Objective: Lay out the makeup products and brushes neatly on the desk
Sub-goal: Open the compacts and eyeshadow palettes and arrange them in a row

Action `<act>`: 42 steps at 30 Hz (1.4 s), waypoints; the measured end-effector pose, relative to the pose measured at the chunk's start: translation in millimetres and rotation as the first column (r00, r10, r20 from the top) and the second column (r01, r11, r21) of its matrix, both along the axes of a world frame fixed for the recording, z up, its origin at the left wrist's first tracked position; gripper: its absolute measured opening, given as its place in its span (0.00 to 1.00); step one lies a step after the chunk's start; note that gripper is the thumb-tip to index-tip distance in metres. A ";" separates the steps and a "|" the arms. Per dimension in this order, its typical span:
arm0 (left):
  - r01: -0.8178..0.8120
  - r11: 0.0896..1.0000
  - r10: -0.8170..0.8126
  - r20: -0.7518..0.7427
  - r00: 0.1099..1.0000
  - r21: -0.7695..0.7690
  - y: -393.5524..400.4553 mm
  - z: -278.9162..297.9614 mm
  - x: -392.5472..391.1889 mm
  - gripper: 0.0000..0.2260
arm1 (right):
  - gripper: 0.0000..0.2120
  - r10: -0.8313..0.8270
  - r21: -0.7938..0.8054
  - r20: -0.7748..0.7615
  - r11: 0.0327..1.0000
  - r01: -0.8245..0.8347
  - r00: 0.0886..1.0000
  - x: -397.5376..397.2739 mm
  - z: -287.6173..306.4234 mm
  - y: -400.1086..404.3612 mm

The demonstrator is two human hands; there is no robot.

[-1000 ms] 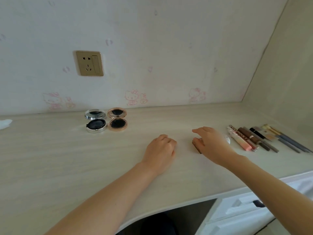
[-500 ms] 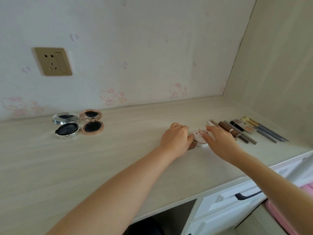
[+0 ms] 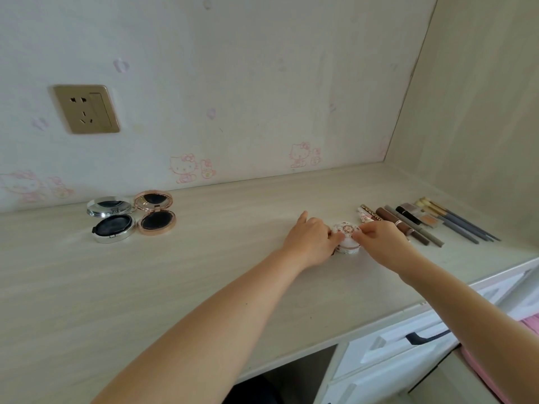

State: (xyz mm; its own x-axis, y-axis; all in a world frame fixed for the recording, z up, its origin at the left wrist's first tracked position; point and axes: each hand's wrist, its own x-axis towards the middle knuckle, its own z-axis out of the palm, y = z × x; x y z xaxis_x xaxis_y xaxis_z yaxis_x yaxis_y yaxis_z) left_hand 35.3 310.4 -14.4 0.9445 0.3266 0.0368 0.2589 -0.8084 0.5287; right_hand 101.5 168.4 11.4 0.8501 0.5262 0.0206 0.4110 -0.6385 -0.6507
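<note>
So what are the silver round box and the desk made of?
The silver compact looks like shiny chromed plastic or metal: its open lid mirrors the light. The desk looks like pale wood-grain laminate, matte, with faint printed streaks; whether it is real wood cannot be told.

Head camera looks down, seemingly close, over desk (image 3: 204, 287).

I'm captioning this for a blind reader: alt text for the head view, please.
Both hands, left hand and right hand, hold a small round compact on a pale desk; pencils and brushes lie right, two open compacts left.
</note>
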 end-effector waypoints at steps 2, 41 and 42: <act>0.021 0.999 -0.020 0.020 1.000 -0.027 -4.3 4.2 -3.5 0.22 | 0.12 0.007 0.068 -0.036 0.998 -0.004 0.999 -0.1 -2.9 -2.3; 0.108 0.027 0.518 0.106 0.849 -0.994 69.8 37.0 -199.9 0.13 | 0.25 0.528 0.193 0.162 0.812 -0.551 0.834 -140.5 31.1 84.2; 0.102 0.022 0.522 0.099 0.847 -0.995 72.8 35.9 -207.0 0.14 | 0.25 0.562 0.181 0.172 0.789 -0.586 0.809 -145.9 31.3 89.1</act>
